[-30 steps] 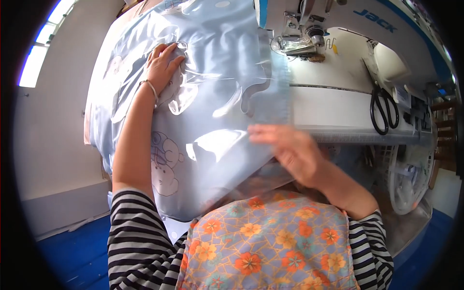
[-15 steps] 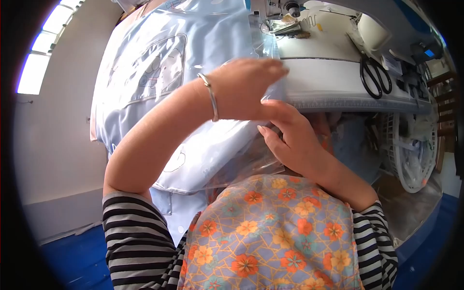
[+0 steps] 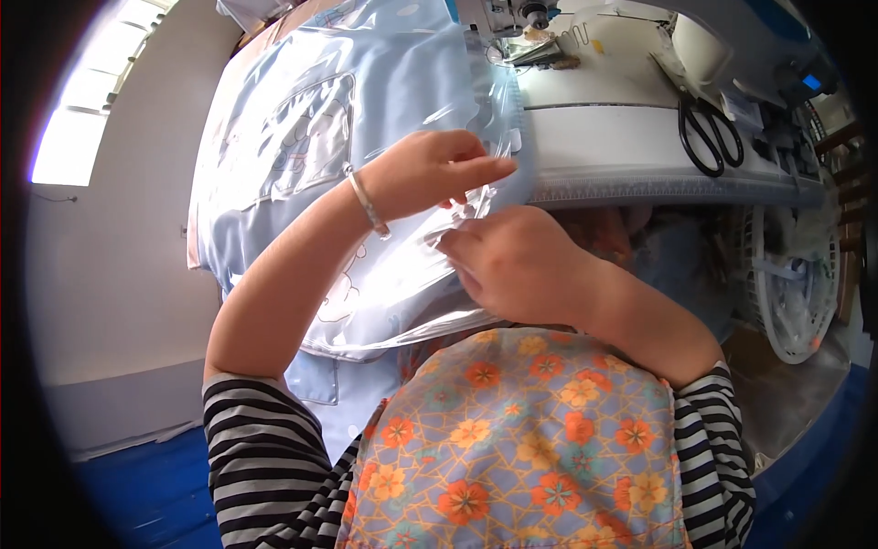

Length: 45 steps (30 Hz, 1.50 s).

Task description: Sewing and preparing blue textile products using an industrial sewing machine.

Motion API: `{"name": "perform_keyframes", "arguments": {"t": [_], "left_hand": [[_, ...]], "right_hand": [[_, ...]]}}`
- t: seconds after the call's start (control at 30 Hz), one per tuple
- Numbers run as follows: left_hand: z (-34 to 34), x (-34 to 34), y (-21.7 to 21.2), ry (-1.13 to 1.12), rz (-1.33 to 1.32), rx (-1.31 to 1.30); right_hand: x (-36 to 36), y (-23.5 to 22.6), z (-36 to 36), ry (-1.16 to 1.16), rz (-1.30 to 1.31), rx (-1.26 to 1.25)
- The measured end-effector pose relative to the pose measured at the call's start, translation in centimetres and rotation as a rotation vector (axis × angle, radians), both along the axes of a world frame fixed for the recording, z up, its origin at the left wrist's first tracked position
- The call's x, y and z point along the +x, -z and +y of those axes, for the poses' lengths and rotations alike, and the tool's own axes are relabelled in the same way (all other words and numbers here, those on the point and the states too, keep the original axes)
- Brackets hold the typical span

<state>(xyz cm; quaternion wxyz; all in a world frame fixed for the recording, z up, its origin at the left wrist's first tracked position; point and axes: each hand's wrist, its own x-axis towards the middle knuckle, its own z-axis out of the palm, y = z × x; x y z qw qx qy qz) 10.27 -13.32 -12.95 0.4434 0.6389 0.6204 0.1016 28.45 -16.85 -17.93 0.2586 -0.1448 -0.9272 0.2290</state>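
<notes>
At the near edge of a white counter (image 3: 631, 151), seen from the head camera looking down, two bare hands meet over a pale blue fabric piece sheathed in clear plastic film (image 3: 366, 137). The left hand (image 3: 430, 172), with a thin bracelet (image 3: 369, 203) at the wrist, lies across the film with fingers stretched flat toward the right, pressing its crumpled right edge rather than closing around it. The right hand (image 3: 521, 261) sits just below and touching that same edge, its fingers curled in and pinching the film where it bunches. The fabric spreads up and to the left of both hands, draping off the counter toward the person's lap, with a printed cartoon outline showing through the plastic. The counter's front edge runs just right of the hands, curving with the lens. Black scissors (image 3: 706, 133) lie on the counter, well apart to the right. A sewing machine head (image 3: 517, 23) stands at the top, beyond the fabric's upper right corner. A white round mesh guard (image 3: 791, 274) hangs below the counter at right. A floral apron (image 3: 521, 439) and striped sleeves (image 3: 251, 448) fill the foreground.
</notes>
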Motion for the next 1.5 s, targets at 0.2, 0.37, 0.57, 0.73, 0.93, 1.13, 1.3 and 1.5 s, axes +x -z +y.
{"name": "perform_keyframes", "arguments": {"t": [0.2,0.37,0.57,0.73,0.93,1.13,1.3,1.5], "left_hand": [[1.6,0.3,-1.0,0.362,0.352,0.204],[1.9,-3.2,-4.1,0.257,0.254,0.383],[3.4,0.4,-1.9,0.531,0.266,0.370],[1.5,0.3,1.0,0.545,0.371,0.429],[0.7,0.6,2.0,0.431,0.216,0.565],[1.2,1.0,0.5,0.372,0.159,0.663],[1.4,1.6,-0.1,0.492,0.276,0.614],[1.1,3.3,2.6,0.528,0.383,0.505]], "right_hand": [[0.0,0.1,1.0,0.074,0.201,-0.132],[-0.9,3.4,5.5,0.510,0.182,0.040],[-11.4,4.7,1.5,-0.280,0.094,-0.323],[-4.1,4.9,-0.6,-0.291,0.176,-0.525],[4.1,6.1,-0.1,0.414,0.665,-1.060],[0.3,3.5,4.8,0.258,0.977,-1.589],[0.1,5.4,1.8,0.200,0.712,-1.779],[1.9,7.1,-2.1,0.278,0.458,-1.623]]}}
